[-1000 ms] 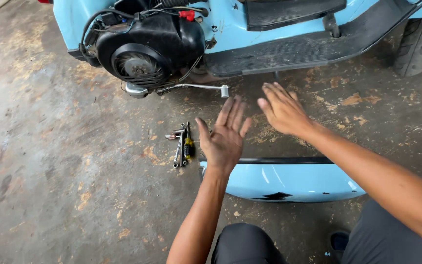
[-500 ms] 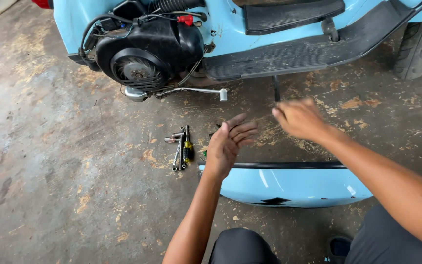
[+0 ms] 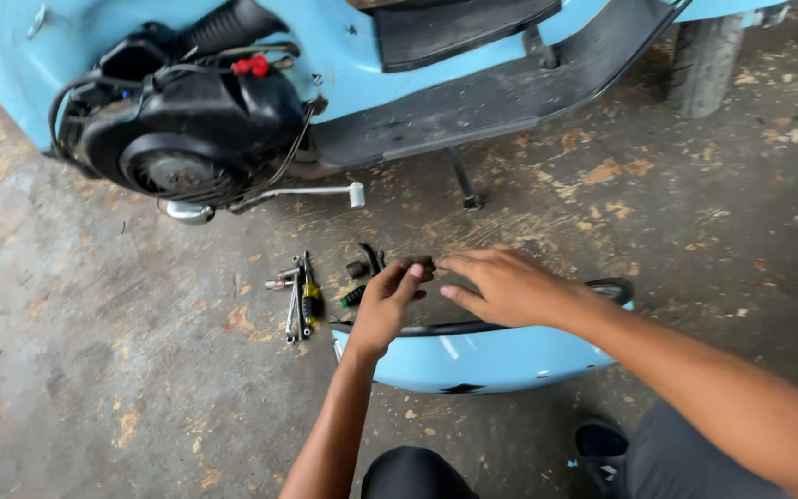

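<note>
Reaching out over the detached light-blue side panel [image 3: 482, 356], both hands meet just above its black rubber-trimmed upper edge. The left hand [image 3: 388, 305] has its fingers curled narrow, the thumb and forefinger pinched on a small dark part [image 3: 424, 265]; what exactly that part is cannot be told. The right hand [image 3: 508, 285] lies flat and loosely spread, its fingertips pointing at the same dark part and almost touching the left hand's fingertips. Just left of the panel, on the stained concrete floor [image 3: 94, 370], lies a cluster of tools [image 3: 297, 294]: metal wrenches and a yellow-and-black-handled screwdriver. Small black pieces [image 3: 362, 268] rest between that cluster and the panel's left end. Beyond the panel stands a light-blue scooter [image 3: 344, 46] with its black engine [image 3: 187, 129] exposed and a chrome kick lever [image 3: 311, 192] jutting out.
</note>
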